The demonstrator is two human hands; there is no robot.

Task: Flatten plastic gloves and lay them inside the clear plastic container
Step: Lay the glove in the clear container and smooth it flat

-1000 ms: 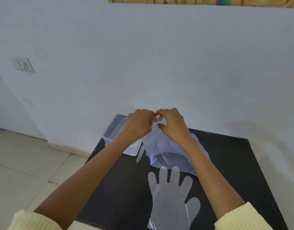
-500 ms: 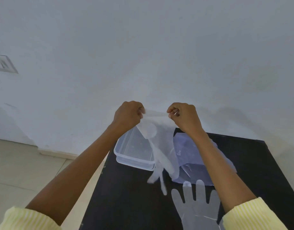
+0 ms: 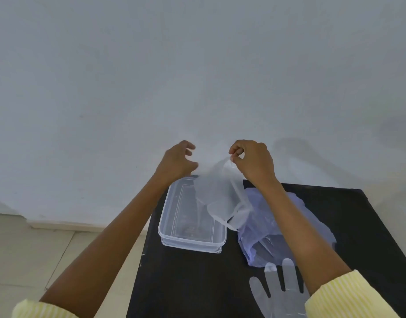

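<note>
Above the black table (image 3: 197,283), the right hand (image 3: 254,164) pinches the cuff of a translucent glove (image 3: 220,193) between thumb and fingers; the glove hangs crumpled over the far right part of the clear plastic container (image 3: 174,235). The left hand (image 3: 176,161) is spread, gripping nothing. A bluish plastic bag (image 3: 312,221) lies beside the container; a flattened glove (image 3: 280,294) lies nearer.

A black table (image 3: 186,283) bears a clear container (image 3: 188,241), a bluish bag (image 3: 312,216) and a flat glove (image 3: 277,294).
</note>
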